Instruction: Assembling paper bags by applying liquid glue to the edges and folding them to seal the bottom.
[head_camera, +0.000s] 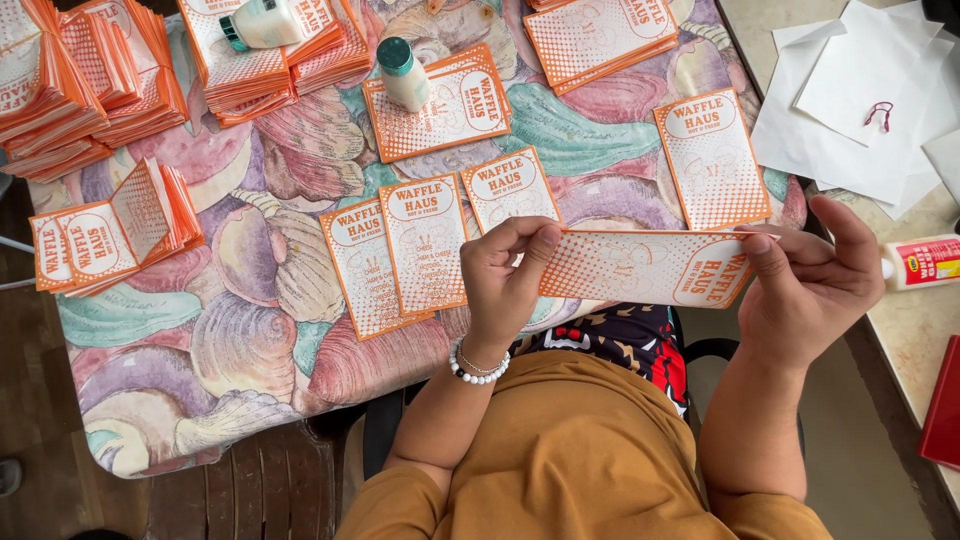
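I hold an orange-and-white paper sleeve (645, 268) sideways over my lap, just past the table's near edge. My left hand (505, 275) pinches its left end, thumb on top; a white bead bracelet is on that wrist. My right hand (810, 280) grips the right end by the printed oval. Three matching flat sleeves (425, 245) lie side by side on the shell-patterned tablecloth (250, 330) just beyond my left hand.
Thick stacks of the same sleeves (85, 70) fill the table's far left and top. A small glue bottle (402, 72) stands on one sleeve; another bottle (262, 22) lies on a stack. White paper sheets (860, 100) and a glue bottle (920, 262) sit on the right counter.
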